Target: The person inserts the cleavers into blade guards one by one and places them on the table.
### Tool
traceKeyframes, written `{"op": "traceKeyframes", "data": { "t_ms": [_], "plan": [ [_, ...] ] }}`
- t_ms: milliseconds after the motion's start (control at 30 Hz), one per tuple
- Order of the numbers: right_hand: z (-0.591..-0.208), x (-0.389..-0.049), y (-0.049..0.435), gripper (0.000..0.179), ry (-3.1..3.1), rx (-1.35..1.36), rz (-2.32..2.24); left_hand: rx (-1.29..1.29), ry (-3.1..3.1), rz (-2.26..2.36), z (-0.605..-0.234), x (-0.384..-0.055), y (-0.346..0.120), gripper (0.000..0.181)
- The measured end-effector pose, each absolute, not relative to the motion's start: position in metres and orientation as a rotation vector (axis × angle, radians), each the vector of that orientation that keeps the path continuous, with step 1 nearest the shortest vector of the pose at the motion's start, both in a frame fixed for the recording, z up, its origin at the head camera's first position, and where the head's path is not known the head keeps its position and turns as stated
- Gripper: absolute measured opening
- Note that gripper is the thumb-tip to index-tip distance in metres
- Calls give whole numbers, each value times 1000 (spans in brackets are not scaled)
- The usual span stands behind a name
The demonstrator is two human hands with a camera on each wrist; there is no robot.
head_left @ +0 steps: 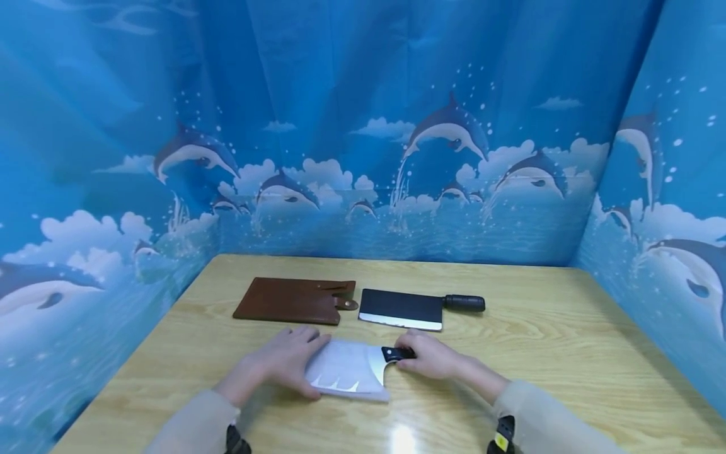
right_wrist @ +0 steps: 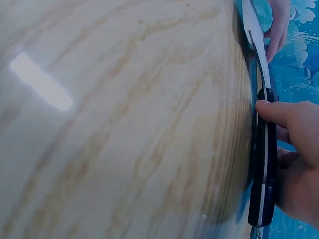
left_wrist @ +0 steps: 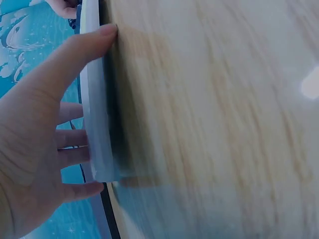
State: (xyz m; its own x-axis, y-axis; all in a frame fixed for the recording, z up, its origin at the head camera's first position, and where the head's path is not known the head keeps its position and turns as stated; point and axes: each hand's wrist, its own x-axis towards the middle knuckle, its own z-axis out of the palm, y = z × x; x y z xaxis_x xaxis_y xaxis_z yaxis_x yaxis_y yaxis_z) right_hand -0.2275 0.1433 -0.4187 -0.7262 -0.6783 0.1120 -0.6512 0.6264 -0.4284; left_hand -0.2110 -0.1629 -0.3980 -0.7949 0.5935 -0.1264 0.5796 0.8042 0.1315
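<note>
In the head view a cleaver with a black riveted handle [head_left: 395, 354] lies low over the table's front middle. A whitish translucent blade sleeve [head_left: 346, 366] covers much of its blade, and bare steel shows near the handle. My left hand [head_left: 287, 362] holds the sleeve's left end, its thumb on the near edge and fingers across the far side. In the left wrist view the thumb [left_wrist: 106, 33] presses the sleeve's edge [left_wrist: 94, 109]. My right hand [head_left: 425, 354] grips the cleaver's handle; the right wrist view shows the thumb on the handle [right_wrist: 263, 164].
Behind the left hand, a brown leather sheath [head_left: 289, 301] with a snap strap lies flat. A second cleaver [head_left: 400, 304], with dark blade and black handle, lies to its right. The wooden table [head_left: 539, 328] is bounded by blue dolphin-print curtains [head_left: 351, 126].
</note>
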Motion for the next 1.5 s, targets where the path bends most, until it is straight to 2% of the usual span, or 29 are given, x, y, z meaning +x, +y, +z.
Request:
{"op": "traceKeyframes", "data": {
  "t_ms": [367,600,833,1033,1200,1500],
  "plan": [
    [-422,-229,142,25,2761,-1056,-741,861,2793,137,-396,-206,-166,102],
    [-413,-227,156,36,2703,-965,-750,845,2807,218,-399,-210,-177,106],
    [-404,-228,182,40,2721,-946,-816,911,3010,207,-391,-228,-205,100],
    [-394,-230,208,38,2879,-812,-904,743,3165,255,-378,-247,-226,94],
    [-386,-238,228,43,3011,-746,-949,606,3208,334,-371,-263,-234,97],
    [-383,-266,245,57,3084,-570,-989,541,3152,355,-382,-290,-231,107]
  ]
}}
